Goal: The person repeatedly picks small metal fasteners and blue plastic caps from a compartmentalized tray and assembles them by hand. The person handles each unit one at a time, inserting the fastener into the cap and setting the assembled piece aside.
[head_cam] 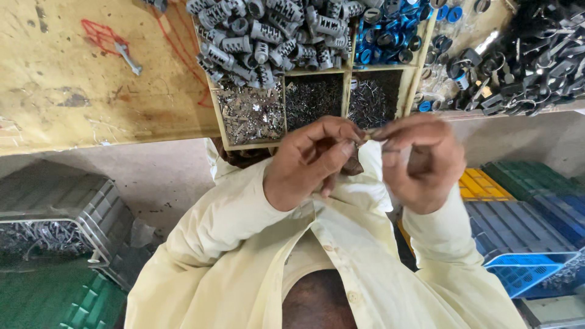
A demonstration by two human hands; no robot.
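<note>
My left hand (311,159) and my right hand (420,159) are raised close together in front of my chest, just below the edge of a wooden workbench (73,91). Both pinch a small metal part (364,137) between thumb and fingertips; most of it is hidden by my fingers. Directly above the hands sits a wooden divided tray (286,72). Its compartments hold grey ridged cylinders (268,30), blue and black rings (390,30), and tiny metal pieces (250,113).
A heap of black metal parts (536,55) lies at the bench's right. A small metal tool (128,58) rests on red markings at left. Below are a grey crate of metal scraps (55,219), a green crate (55,298), and yellow, blue and green crates (518,207) on the right.
</note>
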